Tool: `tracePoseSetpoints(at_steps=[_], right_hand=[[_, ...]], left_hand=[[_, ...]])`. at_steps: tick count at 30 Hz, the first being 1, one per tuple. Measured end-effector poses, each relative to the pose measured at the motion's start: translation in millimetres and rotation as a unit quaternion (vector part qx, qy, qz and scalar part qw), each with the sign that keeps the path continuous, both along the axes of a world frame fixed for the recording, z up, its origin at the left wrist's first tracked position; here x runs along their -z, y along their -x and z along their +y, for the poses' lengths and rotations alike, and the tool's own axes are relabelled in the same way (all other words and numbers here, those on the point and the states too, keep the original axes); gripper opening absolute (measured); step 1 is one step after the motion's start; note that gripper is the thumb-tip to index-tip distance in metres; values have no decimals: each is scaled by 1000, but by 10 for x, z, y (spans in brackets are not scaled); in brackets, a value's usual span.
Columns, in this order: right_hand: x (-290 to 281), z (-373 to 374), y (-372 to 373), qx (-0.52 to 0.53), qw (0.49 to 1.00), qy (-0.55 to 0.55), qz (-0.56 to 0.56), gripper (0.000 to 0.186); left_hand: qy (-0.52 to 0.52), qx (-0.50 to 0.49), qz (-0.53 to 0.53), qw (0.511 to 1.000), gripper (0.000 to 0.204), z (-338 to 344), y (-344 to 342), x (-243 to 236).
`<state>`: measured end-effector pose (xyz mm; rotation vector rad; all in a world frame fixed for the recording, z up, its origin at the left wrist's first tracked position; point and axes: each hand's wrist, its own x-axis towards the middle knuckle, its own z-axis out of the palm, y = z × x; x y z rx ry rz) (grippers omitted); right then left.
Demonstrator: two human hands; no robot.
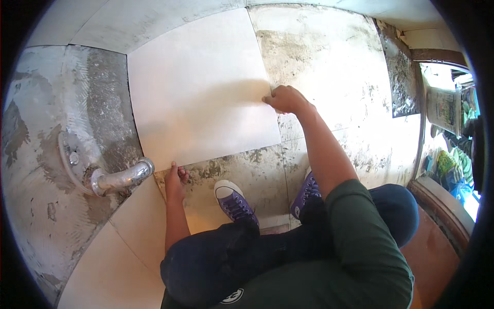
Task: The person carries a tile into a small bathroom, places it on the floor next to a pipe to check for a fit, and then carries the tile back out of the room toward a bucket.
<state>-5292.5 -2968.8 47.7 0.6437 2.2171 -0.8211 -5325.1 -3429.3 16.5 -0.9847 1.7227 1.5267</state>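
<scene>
A large, clean white tile (pixel 206 87) lies over the floor in front of me, its far edge against the wall. My right hand (pixel 287 100) is closed at the tile's right edge, thumb over the top and the fingers curled down out of sight. At the near edge, close to the left corner, my left hand (pixel 175 180) is closed with its thumb on the rim. Its other fingers are bent below the edge and partly hidden. Grey, smeared floor tiles (pixel 324 67) adjoin on the right.
A metal pipe (pixel 123 177) sticks out beside the tile's near left corner. Left of it stands a mortar-stained wall (pixel 41 129). My purple shoes (pixel 235 201) are just nearer than the tile. A doorway with bags (pixel 453 165) lies at right, by a dark rough patch (pixel 401 77).
</scene>
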Motion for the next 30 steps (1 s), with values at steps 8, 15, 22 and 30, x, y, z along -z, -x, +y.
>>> tracePoseSetpoints(at_steps=[8,15,22,30], right_hand=[[-17,23,-19,19,1000,11,-4,48],[56,28,-38,-8,999,-13,33,49],[2,32,-9,1,1000,6,6,49],[-28,22,-4,-18,1000,-2,13,51]], left_hand=[[16,39,19,999,34,84,1,-116],[9,38,2,999,30,5,-5,-28],[24,36,7,999,32,31,-5,-57],[39,44,8,998,36,65,-5,-85]])
